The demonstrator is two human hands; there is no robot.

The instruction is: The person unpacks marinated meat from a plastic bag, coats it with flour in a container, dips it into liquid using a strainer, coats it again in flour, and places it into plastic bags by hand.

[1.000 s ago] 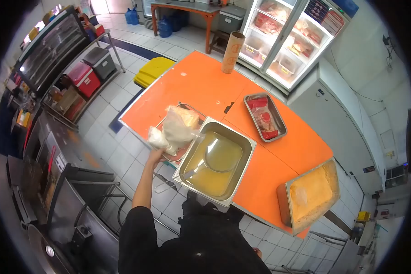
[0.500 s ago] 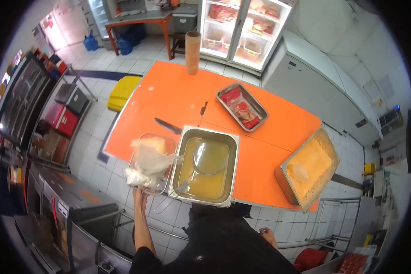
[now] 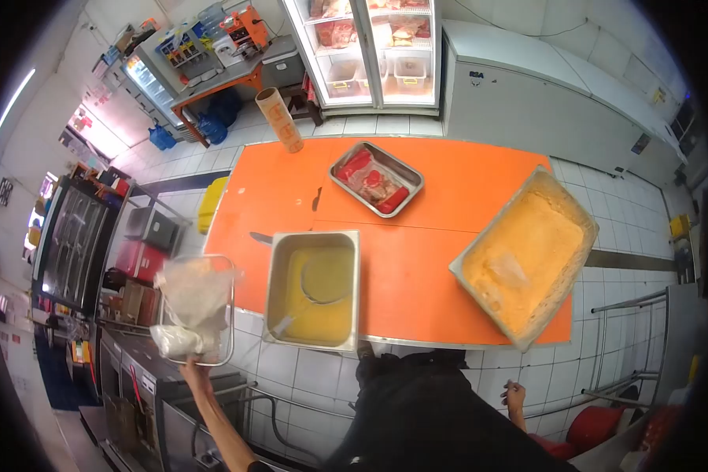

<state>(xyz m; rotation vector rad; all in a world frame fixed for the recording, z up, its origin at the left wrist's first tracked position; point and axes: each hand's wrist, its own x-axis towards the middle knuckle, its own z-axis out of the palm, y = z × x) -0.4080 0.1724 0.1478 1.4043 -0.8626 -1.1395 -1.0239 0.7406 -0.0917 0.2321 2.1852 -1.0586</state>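
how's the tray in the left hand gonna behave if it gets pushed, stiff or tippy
The tray is probably stiff, judging by its shiny metal rim. It may tip if pushed, since the left hand appears to hold only its near end. The plastic bags on it look crumpled and floppy, so they could shift.

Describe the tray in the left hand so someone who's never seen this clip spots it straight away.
Find the big orange table, then look to its left end in view. There the left hand holds a shiny-rimmed tray by its near edge. It carries pale plastic bags, whereas the deep metal pan beside it holds yellow liquid.
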